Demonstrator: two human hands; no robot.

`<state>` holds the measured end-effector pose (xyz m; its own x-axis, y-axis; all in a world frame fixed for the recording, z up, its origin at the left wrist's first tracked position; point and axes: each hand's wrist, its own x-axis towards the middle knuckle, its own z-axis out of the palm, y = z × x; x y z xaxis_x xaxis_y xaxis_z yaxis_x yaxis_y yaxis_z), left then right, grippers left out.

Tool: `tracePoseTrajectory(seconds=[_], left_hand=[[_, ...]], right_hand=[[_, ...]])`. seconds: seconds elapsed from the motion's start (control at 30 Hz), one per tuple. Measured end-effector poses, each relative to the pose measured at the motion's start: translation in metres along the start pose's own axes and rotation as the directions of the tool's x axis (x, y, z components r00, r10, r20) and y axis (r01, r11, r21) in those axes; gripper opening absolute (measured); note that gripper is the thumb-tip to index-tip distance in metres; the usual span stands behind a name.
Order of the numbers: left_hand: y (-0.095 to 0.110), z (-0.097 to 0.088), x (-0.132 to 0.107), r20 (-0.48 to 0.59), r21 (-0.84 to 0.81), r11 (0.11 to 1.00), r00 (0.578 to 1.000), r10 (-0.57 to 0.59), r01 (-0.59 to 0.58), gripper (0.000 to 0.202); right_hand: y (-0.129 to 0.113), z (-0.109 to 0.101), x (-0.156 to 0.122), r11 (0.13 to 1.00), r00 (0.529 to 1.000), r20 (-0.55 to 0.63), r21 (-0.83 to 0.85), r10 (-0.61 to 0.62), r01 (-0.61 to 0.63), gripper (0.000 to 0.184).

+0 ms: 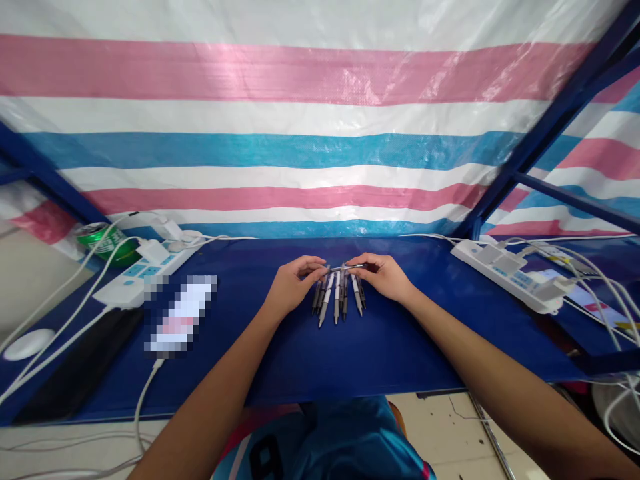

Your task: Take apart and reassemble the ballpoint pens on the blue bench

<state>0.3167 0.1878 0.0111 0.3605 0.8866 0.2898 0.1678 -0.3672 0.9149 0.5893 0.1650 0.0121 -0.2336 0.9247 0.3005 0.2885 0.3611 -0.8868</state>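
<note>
Both hands pinch a single pen crosswise above a row of pens on the blue bench.

The left hand (293, 283) and the right hand (385, 277) meet at the far middle of the bench (400, 340), fingertips closed narrowly on opposite ends of one pen (345, 268). They hold it level across the upper ends of the row of pens (337, 297), which lie side by side on the bench, slightly fanned. Whether the held pen touches those beneath cannot be told. The step in hand looks like fine work on this one pen, gripped end to end. Any further move would call for a steady pinch at both ends and small finger motion that does not disturb the row. A white power strip (145, 273) lies to the left, another power strip (510, 273) to the right, and a green can (103, 240) stands far left.
</note>
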Motion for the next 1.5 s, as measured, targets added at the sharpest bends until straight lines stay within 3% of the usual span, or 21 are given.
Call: tracePoseTrajectory(seconds=[0.3,0.47,0.63,0.73,0.8,0.87,1.0,1.13,1.27,1.4,1.5], left_hand=[[0.006,0.001,0.000,0.009,0.009,0.998,0.998,0.069,-0.069,0.034],[0.010,0.000,0.000,-0.026,0.150,0.982,0.992,0.121,-0.115,0.052],[0.012,-0.003,-0.001,-0.003,0.243,0.970,1.000,0.005,-0.004,0.039],[0.012,-0.004,-0.001,0.048,0.248,0.967,0.998,0.046,-0.056,0.033],[0.011,-0.004,-0.001,0.066,0.238,0.964,0.992,0.106,-0.119,0.052],[0.009,-0.003,-0.001,0.061,0.220,0.970,0.994,0.092,-0.103,0.065],[0.005,-0.003,-0.001,0.071,0.154,0.988,0.997,-0.005,-0.007,0.051],[0.004,-0.004,0.000,0.009,0.173,0.981,0.996,0.086,-0.086,0.086],[0.006,-0.005,0.000,0.044,0.145,0.989,0.999,-0.015,0.008,0.062],[0.007,-0.003,0.000,0.054,0.179,0.982,0.997,0.057,-0.066,0.064],[0.007,-0.002,0.001,0.024,0.175,0.984,0.999,0.036,-0.040,0.057]], right_hand=[[-0.009,0.004,-0.002,0.996,0.995,0.042,-0.008,0.093,-0.092,0.042],[-0.007,0.006,-0.002,0.997,0.997,0.008,0.035,0.072,-0.072,0.040],[-0.003,0.006,-0.001,0.996,0.997,-0.038,0.066,0.064,-0.062,0.036],[-0.002,0.005,-0.002,0.996,0.997,-0.053,0.072,0.060,-0.056,0.034],[-0.001,0.005,-0.002,0.995,0.997,-0.053,0.086,0.059,-0.054,0.034],[-0.001,0.005,-0.002,0.994,0.997,-0.060,0.097,0.056,-0.050,0.035],[-0.001,0.006,-0.002,0.994,0.996,-0.065,0.093,0.055,-0.049,0.036],[0.000,0.006,-0.001,0.993,0.996,-0.057,0.102,0.068,-0.061,0.035],[-0.001,0.006,-0.001,0.990,0.994,-0.068,0.119,0.089,-0.081,0.035],[-0.005,0.005,-0.002,0.977,0.992,-0.061,0.186,0.114,-0.101,0.037],[-0.008,0.003,-0.001,0.948,0.986,-0.036,0.282,0.165,-0.148,0.040]])
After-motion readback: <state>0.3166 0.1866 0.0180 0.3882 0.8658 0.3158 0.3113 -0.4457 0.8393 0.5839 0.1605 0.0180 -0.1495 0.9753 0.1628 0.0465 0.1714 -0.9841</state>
